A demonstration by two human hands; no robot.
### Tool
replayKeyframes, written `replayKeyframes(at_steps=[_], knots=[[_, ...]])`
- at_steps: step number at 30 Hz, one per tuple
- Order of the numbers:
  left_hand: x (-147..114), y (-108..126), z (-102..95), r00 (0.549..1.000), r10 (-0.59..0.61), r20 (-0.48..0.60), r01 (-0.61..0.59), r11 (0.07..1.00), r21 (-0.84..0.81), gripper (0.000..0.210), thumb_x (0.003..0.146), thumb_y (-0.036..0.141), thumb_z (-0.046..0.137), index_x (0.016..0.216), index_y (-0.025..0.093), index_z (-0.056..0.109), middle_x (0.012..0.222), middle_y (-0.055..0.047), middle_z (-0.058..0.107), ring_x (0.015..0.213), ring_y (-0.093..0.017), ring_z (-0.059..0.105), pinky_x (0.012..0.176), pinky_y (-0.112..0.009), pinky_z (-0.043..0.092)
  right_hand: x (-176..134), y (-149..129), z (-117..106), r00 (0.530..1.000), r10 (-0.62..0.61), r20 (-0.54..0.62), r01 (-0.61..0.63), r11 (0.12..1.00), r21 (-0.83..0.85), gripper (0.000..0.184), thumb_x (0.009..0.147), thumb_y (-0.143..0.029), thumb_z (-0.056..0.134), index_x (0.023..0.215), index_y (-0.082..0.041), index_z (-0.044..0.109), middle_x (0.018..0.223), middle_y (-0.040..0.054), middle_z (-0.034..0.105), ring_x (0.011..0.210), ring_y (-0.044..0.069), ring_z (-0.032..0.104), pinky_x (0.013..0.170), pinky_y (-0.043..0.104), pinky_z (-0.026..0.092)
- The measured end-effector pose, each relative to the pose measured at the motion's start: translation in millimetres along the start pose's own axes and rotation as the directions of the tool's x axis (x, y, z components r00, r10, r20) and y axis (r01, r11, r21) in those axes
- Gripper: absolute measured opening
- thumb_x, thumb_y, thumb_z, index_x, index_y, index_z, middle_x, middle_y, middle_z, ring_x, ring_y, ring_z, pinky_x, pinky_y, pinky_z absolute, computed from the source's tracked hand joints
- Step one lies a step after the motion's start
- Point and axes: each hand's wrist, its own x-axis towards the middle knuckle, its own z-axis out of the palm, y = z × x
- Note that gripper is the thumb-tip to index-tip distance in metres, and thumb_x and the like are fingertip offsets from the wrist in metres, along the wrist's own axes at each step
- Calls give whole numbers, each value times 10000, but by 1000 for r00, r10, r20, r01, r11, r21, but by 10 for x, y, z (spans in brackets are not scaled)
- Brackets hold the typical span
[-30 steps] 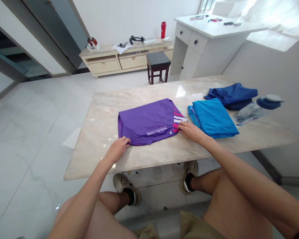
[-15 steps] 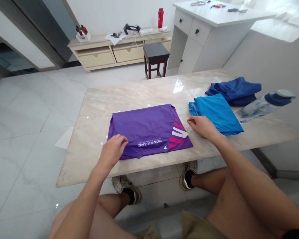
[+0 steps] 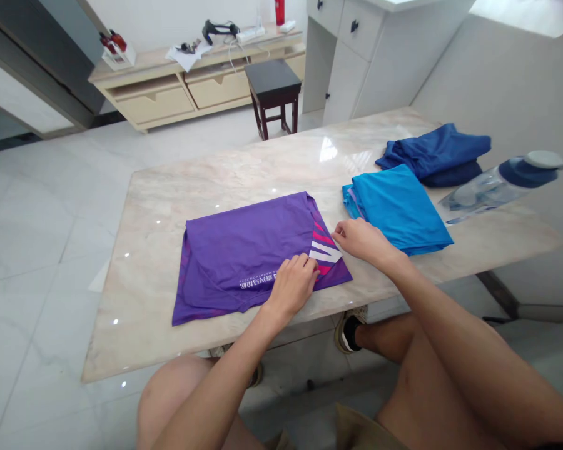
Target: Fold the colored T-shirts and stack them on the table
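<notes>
Currently, the purple shirt (image 3: pixel 244 240) is lying folded on the marbled table (image 3: pixel 150 200). The left hand (image 3: pixel 294 281) is reaching over its striped end, and the right hand (image 3: pixel 362 239) is curling at that edge (whether either is gripping fabric, I cannot tell), near the bright blue cloth (image 3: pixel 398 206).

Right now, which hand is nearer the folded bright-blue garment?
Right: the right hand is close beside the bright-blue garment; the left hand is farther left, over the purple marathon shirt.
</notes>
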Motion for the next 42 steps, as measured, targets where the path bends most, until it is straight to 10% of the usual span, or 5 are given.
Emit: replayKeyframes(at_steps=[14,25,31,37,42], knots=[[-619,-693,-425,953,-291,-86,293,956,15,127,1163,248,613,1150,248,740,1156,-91,796,1087,-268,769,941,-408,577,-26,68,603,994,29,110,-27,1000,-13,280,936,-468,702,684,-348,698,907,185,812,963,487,805,746,571,578],[-943,-1076,-627,901,-372,-224,376,926,-25,131,1140,237,612,1071,266,721,1076,-74,787,1054,-292,745,881,-394,552,-296,-412,67,996,84,42,-89,988,124,152,909,-326,737,766,-278,719,882,86,830,906,329,805,705,370,518],[-829,-943,-666,916,-368,-160,381,922,66,119,1146,224,620,1103,244,730,1094,-65,791,1068,-276,744,885,-375,535,-253,-372,51,995,74,60,-89,948,306,145,914,-148,731,1032,-226,697,855,34,831,884,247,817,775,299,547],[-481,-561,-608,957,-280,-70,287,951,118,129,1172,230,608,1173,221,736,1164,-68,798,1121,-261,747,939,-378,544,-352,-164,94,979,170,110,-160,982,-99,328,1036,-296,737,1336,-164,738,1216,219,836,1174,403,804,872,406,571],[-239,-186,-354,993,-109,42,104,989,108,145,1173,331,653,1218,211,720,1214,-80,791,1153,-269,751,953,-382,554,-272,-38,99,990,138,6,-137,988,-74,312,1129,-363,581,1319,-213,779,1192,189,843,1131,385,807,862,405,567]])
